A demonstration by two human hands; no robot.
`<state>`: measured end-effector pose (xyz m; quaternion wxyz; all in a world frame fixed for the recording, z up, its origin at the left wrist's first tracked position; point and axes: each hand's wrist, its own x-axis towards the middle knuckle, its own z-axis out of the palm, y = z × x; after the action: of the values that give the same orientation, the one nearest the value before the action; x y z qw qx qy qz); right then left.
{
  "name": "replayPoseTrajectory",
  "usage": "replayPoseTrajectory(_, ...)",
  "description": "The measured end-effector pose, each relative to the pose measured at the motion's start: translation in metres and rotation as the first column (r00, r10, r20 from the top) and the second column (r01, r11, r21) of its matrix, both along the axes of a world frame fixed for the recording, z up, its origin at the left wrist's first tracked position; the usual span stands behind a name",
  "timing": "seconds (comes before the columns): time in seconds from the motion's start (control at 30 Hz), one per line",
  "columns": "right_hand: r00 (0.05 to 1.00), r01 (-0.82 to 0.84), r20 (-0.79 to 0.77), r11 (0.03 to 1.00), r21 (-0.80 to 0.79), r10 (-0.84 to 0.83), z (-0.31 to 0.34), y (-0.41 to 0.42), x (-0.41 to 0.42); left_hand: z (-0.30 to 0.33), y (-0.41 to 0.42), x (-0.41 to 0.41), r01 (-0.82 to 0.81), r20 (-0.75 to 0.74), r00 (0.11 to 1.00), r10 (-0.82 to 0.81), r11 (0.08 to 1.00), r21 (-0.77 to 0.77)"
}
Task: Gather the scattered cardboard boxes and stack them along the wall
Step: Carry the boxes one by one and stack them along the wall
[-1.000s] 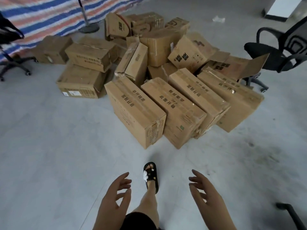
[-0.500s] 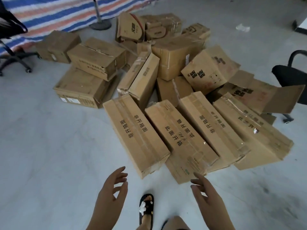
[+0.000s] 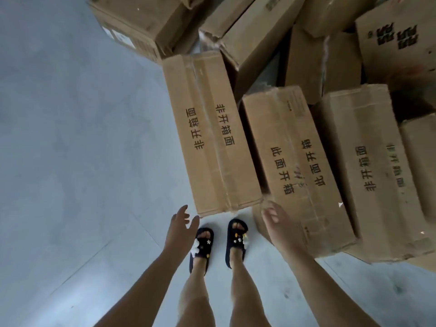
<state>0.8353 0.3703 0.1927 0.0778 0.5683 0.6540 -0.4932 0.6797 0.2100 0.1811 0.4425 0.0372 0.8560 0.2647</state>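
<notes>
Reaching for the nearest long box (image 3: 212,135) on the floor (image 3: 70,149) | left hand (image 3: 180,226) and right hand (image 3: 277,223) flanking its near end | fingers (image 3: 182,212) apart, gripping nothing | readying to lift

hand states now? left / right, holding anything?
Left hand: open, holding nothing, just short of the nearest long box.
Right hand: open, holding nothing, over the next box; contact cannot be told.

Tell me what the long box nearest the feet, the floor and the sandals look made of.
Long box: brown corrugated cardboard, matte, with creased edges, clear tape along the seam and black printed characters.
Floor: hard, pale grey, smooth with faint joint lines; probably tile or sealed concrete.
Sandals: dark, soft-looking, maybe foam or rubber; small charms on top.
</notes>
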Motion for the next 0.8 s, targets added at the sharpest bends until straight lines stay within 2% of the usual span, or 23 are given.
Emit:
replayPoseTrajectory(0.1, 0.999, -0.049, -0.006, 0.999, -0.016, 0.049, -0.066, 0.02, -0.007, -0.06, 0.015, 0.006, -0.162, 0.123, 0.977, 0.173, 0.982, -0.096)
replayPoseTrajectory(0.17, 0.997, -0.073, -0.008, 0.997, -0.033, 0.072, -0.104, 0.029, -0.01, -0.093, 0.018, 0.012, -0.271, 0.184, 0.94, 0.286, 0.957, -0.102)
replayPoseTrajectory(0.3, 0.997, -0.035, -0.074, 0.997, -0.074, 0.029, -0.155, 0.035, -0.012, -0.136, 0.019, 0.024, -0.389, 0.238, 0.898, 0.37, 0.921, 0.035)
replayPoseTrajectory(0.4, 0.979, 0.091, -0.166, 0.98, -0.175, -0.12, -0.166, 0.032, -0.013, -0.147, 0.019, 0.031, -0.44, 0.24, 0.883, 0.404, 0.89, 0.121)
replayPoseTrajectory(0.5, 0.946, 0.15, -0.245, 0.956, -0.252, -0.213, -0.146, 0.031, -0.025, -0.133, 0.021, 0.025, -0.548, 0.222, 0.832, 0.508, 0.813, 0.196)
replayPoseTrajectory(0.57, 0.921, 0.169, -0.303, 0.951, -0.259, -0.246, -0.119, 0.033, -0.042, -0.112, 0.025, 0.015, -0.651, 0.254, 0.758, 0.6, 0.718, 0.246)
replayPoseTrajectory(0.73, 0.895, 0.136, -0.399, 0.975, -0.178, -0.198, -0.033, 0.037, -0.086, -0.024, 0.039, -0.011, -0.801, 0.307, 0.588, 0.749, 0.484, 0.353)
replayPoseTrajectory(0.8, 0.891, 0.1, -0.424, 0.981, -0.169, -0.164, 0.001, 0.035, -0.094, 0.014, 0.037, -0.014, -0.812, 0.295, 0.562, 0.773, 0.446, 0.377)
